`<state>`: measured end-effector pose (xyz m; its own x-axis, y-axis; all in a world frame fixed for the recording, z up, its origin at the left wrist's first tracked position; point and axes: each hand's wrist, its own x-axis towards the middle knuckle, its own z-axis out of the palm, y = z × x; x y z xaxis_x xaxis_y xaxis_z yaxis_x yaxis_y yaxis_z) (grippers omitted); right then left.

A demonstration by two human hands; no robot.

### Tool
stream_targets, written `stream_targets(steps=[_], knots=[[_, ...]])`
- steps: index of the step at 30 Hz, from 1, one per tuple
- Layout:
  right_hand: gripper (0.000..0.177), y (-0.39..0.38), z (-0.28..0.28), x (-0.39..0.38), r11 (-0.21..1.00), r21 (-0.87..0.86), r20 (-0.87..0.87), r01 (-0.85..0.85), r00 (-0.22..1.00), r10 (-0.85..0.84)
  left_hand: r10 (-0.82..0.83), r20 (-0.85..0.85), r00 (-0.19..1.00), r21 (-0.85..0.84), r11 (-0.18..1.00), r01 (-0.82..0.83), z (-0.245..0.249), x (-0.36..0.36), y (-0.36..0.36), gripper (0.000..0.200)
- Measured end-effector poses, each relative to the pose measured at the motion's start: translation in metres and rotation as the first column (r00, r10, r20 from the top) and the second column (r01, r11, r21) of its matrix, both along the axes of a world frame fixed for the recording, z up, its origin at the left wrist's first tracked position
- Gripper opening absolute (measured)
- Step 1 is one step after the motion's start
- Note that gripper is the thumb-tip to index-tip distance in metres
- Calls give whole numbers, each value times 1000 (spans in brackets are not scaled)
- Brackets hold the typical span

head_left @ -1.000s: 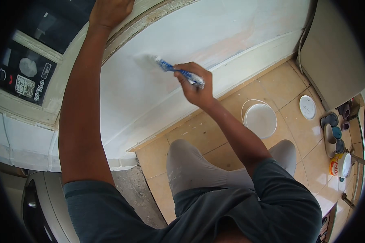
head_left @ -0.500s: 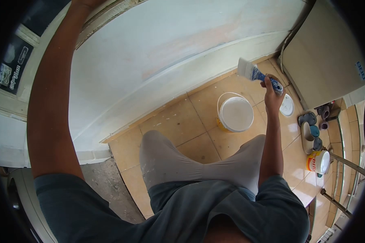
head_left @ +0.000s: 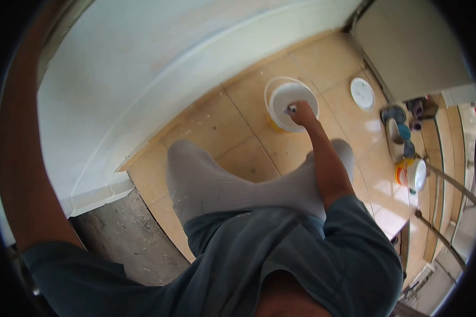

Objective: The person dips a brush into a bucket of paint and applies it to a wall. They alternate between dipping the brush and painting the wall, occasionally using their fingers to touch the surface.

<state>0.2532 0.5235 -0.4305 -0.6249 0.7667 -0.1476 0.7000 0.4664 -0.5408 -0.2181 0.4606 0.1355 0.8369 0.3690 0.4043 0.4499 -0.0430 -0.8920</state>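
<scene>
My right hand is closed around the handle of a paintbrush, over the mouth of a white and yellow paint bucket. The bristles are hidden below the hand, within the bucket's opening. The bucket stands on the tiled floor with its thin handle raised toward the wall side. My left arm reaches up along the left edge of the view, and its hand lies outside the frame.
A pale, patchily painted wall curves along the left and top. On the tiles at right lie a white lid, several shoes and a second bucket. Metal rails run beyond them, near steps.
My right hand has brought the paintbrush left and down from beside the wall to the bucket's mouth. The view has shifted, and my left hand has left the frame.
</scene>
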Motion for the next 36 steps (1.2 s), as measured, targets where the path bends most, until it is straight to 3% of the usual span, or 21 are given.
stream_targets(steps=[1, 2, 3, 5, 7, 8, 9, 11, 14, 18, 21, 27, 33, 36], knots=[[21, 2, -6, 3, 997, 69, 55, -29, 998, 26, -36, 91, 995, -17, 999, 37, -8, -2, 4, 19], [23, 10, -21, 2, 998, 61, 144, 17, 989, -25, -81, 9, 997, -34, 996, 81, -3, -18, 19, 19], [22, 11, -19, 0, 996, 62, 118, 70, 990, -77, -117, -85, 990, -34, 993, 114, 15, -38, 32, 20], [26, 12, 0, -11, 995, 28, 242, 96, 965, -100, -107, -95, 990, 9, 994, 109, 1, -8, 18, 22], [28, 15, 10, -25, 1000, -17, 389, 20, 921, -12, -49, 11, 999, -155, 987, 50, -1, 17, 1, 22], [28, 15, 9, -29, 999, -45, 455, -22, 889, 40, -44, -74, 996, -146, 989, 33, 8, -6, 13, 23], [29, 12, 6, -29, 996, -76, 414, -49, 907, 76, -42, -159, 986, -135, 991, 21, 18, -28, 26, 23], [30, 8, 0, -26, 987, -131, 324, -96, 937, 134, -148, -133, 980, -40, 989, 144, 7, -21, 29, 23], [29, 19, -7, -14, 977, -205, 59, -65, 995, 79, -169, -171, 971, -110, 982, 151, 8, 11, 8, 24], [25, 24, -12, 1, 992, 31, -57, 123, 991, -121, -191, -171, 967, -94, 980, 177, 8, -3, 25, 24], [25, 25, -2, 6, 980, 75, 4, 183, 983, -184, -200, -181, 963, -85, 979, 187, 9, -6, 30, 24], [26, 9, 10, -12, 996, 44, 430, 74, 899, -86, -167, -139, 976, -67, 985, 159, 1, -2, 24, 24], [26, 14, -9, -11, 995, -99, 143, 19, 990, -5, -152, -125, 980, -59, 988, 145, 0, -2, 20, 24], [25, 15, -2, -10, 987, -134, -70, 90, 992, -100, -153, -130, 980, -60, 987, 146, -1, 1, 19, 24]])
